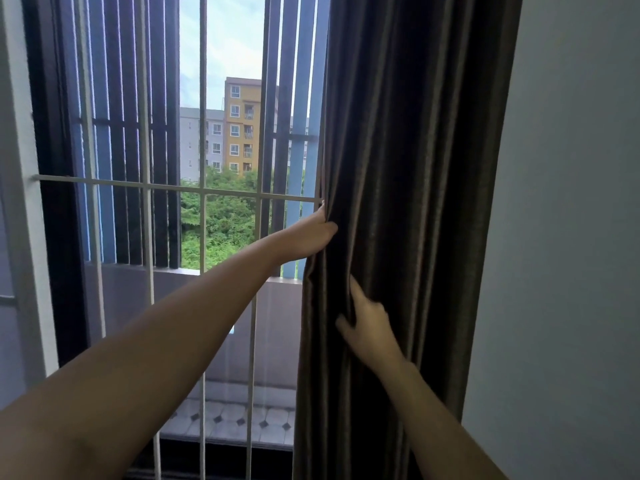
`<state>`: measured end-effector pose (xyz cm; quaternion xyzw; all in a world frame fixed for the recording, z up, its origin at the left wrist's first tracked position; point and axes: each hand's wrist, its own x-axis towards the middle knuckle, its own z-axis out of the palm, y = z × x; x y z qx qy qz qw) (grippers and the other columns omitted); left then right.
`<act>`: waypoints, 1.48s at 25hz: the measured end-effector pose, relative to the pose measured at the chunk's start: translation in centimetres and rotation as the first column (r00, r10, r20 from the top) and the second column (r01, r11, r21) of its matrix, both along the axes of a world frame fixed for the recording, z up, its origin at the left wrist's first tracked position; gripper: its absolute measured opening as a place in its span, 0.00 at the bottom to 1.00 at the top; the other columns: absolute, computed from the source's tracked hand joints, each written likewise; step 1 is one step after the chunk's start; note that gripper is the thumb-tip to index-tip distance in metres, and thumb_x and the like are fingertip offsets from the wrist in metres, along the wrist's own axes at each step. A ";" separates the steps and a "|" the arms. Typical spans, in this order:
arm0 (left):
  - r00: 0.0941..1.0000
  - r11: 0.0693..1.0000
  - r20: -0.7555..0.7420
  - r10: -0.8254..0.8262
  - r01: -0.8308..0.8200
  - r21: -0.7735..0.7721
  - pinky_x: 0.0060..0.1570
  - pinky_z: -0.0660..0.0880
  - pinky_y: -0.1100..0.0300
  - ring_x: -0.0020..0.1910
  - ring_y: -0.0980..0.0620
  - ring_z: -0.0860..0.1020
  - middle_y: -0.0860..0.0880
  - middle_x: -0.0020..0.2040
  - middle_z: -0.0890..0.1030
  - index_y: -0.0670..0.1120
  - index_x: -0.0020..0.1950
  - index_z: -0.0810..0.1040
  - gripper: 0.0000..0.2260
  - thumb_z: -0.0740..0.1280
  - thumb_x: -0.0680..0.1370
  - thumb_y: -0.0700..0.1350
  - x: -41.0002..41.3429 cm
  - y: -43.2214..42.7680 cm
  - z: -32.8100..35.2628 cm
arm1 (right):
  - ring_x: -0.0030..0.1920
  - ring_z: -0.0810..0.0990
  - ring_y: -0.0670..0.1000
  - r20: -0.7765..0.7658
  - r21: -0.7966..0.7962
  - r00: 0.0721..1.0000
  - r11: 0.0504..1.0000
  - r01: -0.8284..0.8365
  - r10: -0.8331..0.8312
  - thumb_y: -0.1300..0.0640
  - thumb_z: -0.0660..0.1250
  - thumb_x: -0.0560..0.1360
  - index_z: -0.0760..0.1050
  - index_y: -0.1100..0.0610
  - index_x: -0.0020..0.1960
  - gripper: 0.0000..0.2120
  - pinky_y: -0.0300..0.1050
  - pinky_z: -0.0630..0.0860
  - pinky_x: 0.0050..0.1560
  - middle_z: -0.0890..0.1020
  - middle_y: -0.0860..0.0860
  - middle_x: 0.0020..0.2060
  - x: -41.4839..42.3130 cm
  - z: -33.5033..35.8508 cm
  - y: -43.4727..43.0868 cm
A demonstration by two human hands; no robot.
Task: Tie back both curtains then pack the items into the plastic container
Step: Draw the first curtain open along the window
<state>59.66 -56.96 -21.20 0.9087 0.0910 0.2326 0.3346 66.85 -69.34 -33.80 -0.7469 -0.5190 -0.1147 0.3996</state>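
A dark brown curtain [415, 168] hangs bunched in folds at the right side of the window. My left hand [311, 233] reaches across and grips the curtain's left edge at about mid height, fingers hidden in the fabric. Lower down, my right hand [367, 323] pinches a fold of the same curtain, thumb on one side and fingers tucked behind. No tie-back, plastic container or other items are in view.
A white metal window grille [202, 192] with vertical bars spans the window, with dark blue slats [138, 133] and a tiled balcony floor [239, 420] beyond. A plain grey wall [571, 237] stands right of the curtain. A white frame [20, 202] borders the left.
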 end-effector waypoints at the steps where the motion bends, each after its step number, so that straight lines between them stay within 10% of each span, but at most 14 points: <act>1: 1.000 1.000 -0.019 -0.005 0.005 -0.010 0.46 0.70 0.60 0.43 0.51 0.73 0.48 0.44 0.73 0.33 0.70 0.60 0.21 0.52 0.77 0.35 0.3 -0.5 0.1 | 0.58 0.78 0.50 -0.011 -0.012 0.999 0.999 -0.032 0.032 0.66 0.64 0.74 0.46 0.47 0.76 0.39 0.40 0.69 0.65 0.77 0.52 0.61 0.3 -0.5 0.2; 8: 0.998 0.989 -0.001 -0.062 0.062 -0.133 0.41 0.67 0.67 0.41 0.57 0.70 0.47 0.45 0.73 0.34 0.73 0.55 0.24 0.56 0.79 0.38 1.7 -1.9 -0.1 | 0.62 0.76 0.51 -0.002 -0.069 0.996 0.994 -0.084 0.084 0.64 0.63 0.74 0.51 0.52 0.76 0.35 0.38 0.69 0.63 0.75 0.52 0.64 0.6 -1.4 0.4; 12: 0.999 0.994 -0.022 -0.030 0.032 0.102 0.54 0.67 0.61 0.58 0.52 0.71 0.47 0.70 0.65 0.47 0.76 0.52 0.29 0.60 0.78 0.50 2.6 -1.9 -0.5 | 0.65 0.72 0.54 0.078 -0.199 0.989 0.974 -0.105 0.123 0.56 0.65 0.70 0.59 0.52 0.71 0.31 0.44 0.69 0.65 0.74 0.53 0.64 -0.1 -1.0 -0.4; 15: 1.000 0.989 -0.010 0.010 -0.009 0.147 0.59 0.66 0.58 0.61 0.49 0.71 0.44 0.70 0.67 0.45 0.76 0.52 0.27 0.56 0.78 0.44 2.5 -0.7 -0.5 | 0.70 0.65 0.55 0.451 0.272 0.846 0.947 0.172 -0.284 0.48 0.64 0.70 0.73 0.52 0.64 0.23 0.55 0.54 0.72 0.71 0.52 0.68 1.3 1.0 -1.9; 18: 1.000 0.992 0.004 -0.008 0.008 0.130 0.66 0.65 0.54 0.63 0.48 0.70 0.44 0.69 0.68 0.45 0.76 0.53 0.26 0.54 0.78 0.41 1.8 -0.3 -0.7 | 0.71 0.63 0.52 0.089 0.621 0.922 0.745 0.244 -0.377 0.56 0.68 0.73 0.65 0.56 0.69 0.26 0.53 0.60 0.73 0.66 0.55 0.70 2.2 5.0 -2.8; 27: 1.000 1.000 0.020 0.008 -0.008 0.027 0.71 0.61 0.48 0.72 0.44 0.62 0.42 0.75 0.58 0.47 0.76 0.53 0.31 0.53 0.72 0.48 2.1 -1.1 -1.1 | 0.59 0.78 0.55 -0.028 -0.051 0.994 0.993 0.104 -0.105 0.65 0.65 0.72 0.54 0.51 0.75 0.36 0.48 0.72 0.65 0.78 0.57 0.61 3.7 2.4 -1.7; 32: 1.000 0.998 0.022 0.006 -0.005 -0.057 0.68 0.64 0.45 0.69 0.39 0.64 0.36 0.73 0.59 0.38 0.73 0.51 0.30 0.55 0.74 0.45 2.8 -2.6 -1.2 | 0.57 0.78 0.50 -0.055 -0.067 0.998 0.997 -0.028 0.025 0.67 0.63 0.73 0.51 0.50 0.76 0.37 0.33 0.67 0.59 0.78 0.54 0.59 2.4 -1.2 -1.4; 35: 0.999 0.994 0.017 -0.047 0.048 -0.098 0.49 0.71 0.60 0.47 0.55 0.73 0.40 0.63 0.71 0.41 0.74 0.53 0.28 0.58 0.76 0.45 3.7 -3.3 -1.3 | 0.56 0.78 0.53 -0.040 -0.124 0.999 0.992 0.005 -0.010 0.66 0.63 0.72 0.54 0.52 0.74 0.34 0.37 0.70 0.58 0.78 0.55 0.58 2.3 -1.0 -1.2; 37: 0.998 0.999 0.048 -0.044 0.045 -0.022 0.55 0.73 0.56 0.51 0.55 0.75 0.42 0.65 0.70 0.47 0.74 0.57 0.32 0.62 0.73 0.55 4.2 -3.5 -1.5 | 0.56 0.78 0.54 -0.067 -0.184 0.998 0.983 -0.021 0.009 0.63 0.64 0.70 0.60 0.52 0.70 0.30 0.42 0.74 0.58 0.78 0.54 0.55 1.8 -1.0 -1.5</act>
